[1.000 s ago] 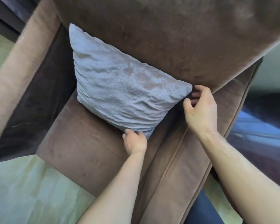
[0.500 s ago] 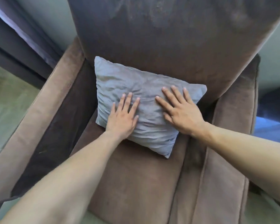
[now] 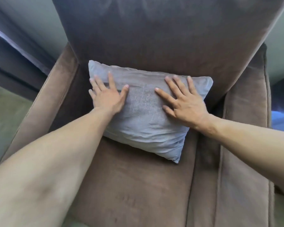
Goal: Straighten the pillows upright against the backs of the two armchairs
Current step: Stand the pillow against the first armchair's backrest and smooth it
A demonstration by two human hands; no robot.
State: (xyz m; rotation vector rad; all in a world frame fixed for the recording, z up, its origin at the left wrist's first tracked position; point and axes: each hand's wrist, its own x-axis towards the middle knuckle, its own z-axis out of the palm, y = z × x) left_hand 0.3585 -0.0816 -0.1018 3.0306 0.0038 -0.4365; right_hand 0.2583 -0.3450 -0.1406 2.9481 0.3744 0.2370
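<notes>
A grey-blue pillow [image 3: 143, 115] leans against the tall back of a brown armchair [image 3: 162, 38], its lower edge resting on the seat cushion [image 3: 138, 185]. My left hand [image 3: 107, 95] lies flat on the pillow's left side with fingers spread. My right hand [image 3: 185, 99] presses flat on its right side, fingers spread too. Neither hand grips the fabric. The pillow sits slightly skewed, its lower right corner pointing toward me. Only one armchair is in view.
Padded armrests flank the seat, the left armrest [image 3: 44, 99] and the right armrest [image 3: 246, 128]. A dark curtain [image 3: 15, 51] hangs at the left over pale floor [image 3: 5, 115]. Something dark blue [image 3: 282, 115] shows past the right armrest.
My hands went from the pillow's lower corner and right edge to lying flat on its front, then slid apart to its sides. The pillow now stands squarer against the back.
</notes>
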